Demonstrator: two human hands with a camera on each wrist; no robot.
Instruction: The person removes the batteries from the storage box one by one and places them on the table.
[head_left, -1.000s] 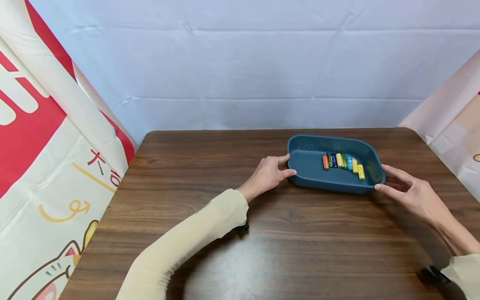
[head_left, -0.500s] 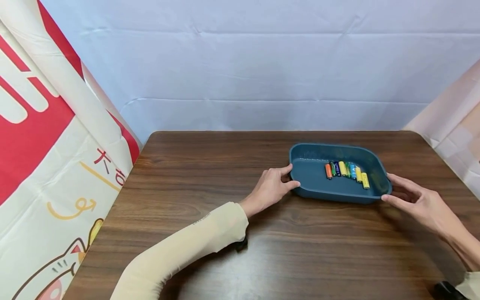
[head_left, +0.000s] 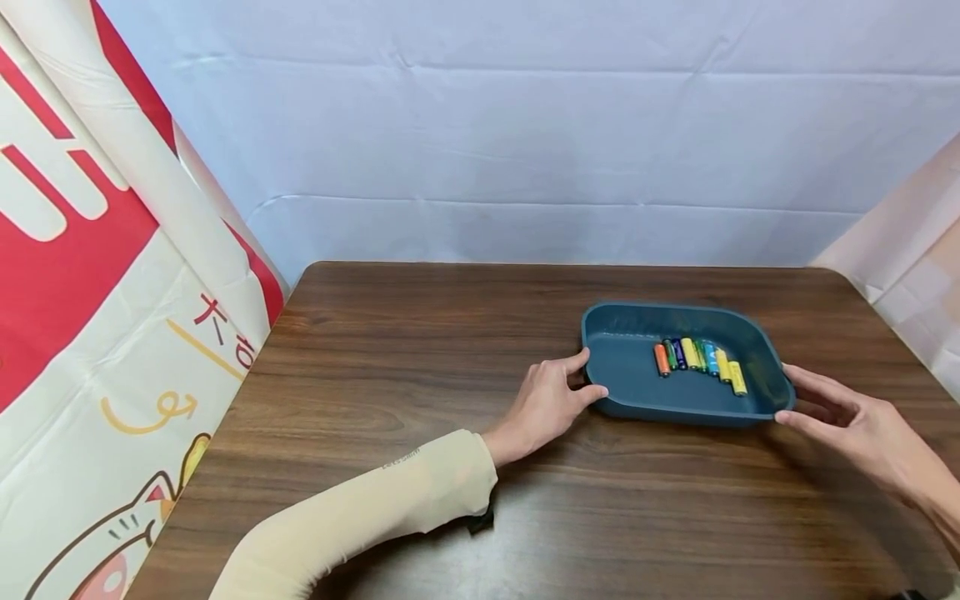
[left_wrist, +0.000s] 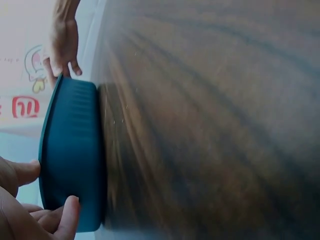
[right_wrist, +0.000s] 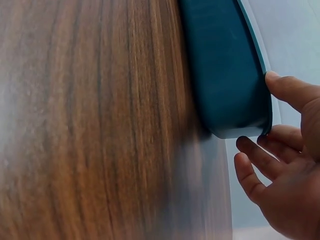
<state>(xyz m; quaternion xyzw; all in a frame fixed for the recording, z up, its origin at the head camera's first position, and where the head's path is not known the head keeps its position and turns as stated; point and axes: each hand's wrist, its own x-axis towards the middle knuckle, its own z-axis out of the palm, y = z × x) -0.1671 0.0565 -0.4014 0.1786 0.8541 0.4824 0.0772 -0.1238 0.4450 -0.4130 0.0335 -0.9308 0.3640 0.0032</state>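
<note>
A dark blue plastic tray (head_left: 622,383) with rounded corners sits on the right part of the table. Inside it, several batteries (head_left: 691,354) lie side by side in a curved row, orange at the left and yellow at the right. At the tray's left end, my left hand (head_left: 546,404) holds the corner, thumb on the near side and fingers against the end wall. My right hand (head_left: 862,425) grips the opposite end. In the right wrist view, its thumb (right_wrist: 290,90) presses the rim while other fingers touch the end wall.
The brown wooden table (head_left: 420,333) reaches back to a pale cloth backdrop (head_left: 480,150). A printed sheet (head_left: 82,317) with red shapes and a cartoon cat hangs along the left side.
The tray has slid toward the table's front with both hands on its ends, and the batteries have come along in the same row. The head view has shifted slightly too.
</note>
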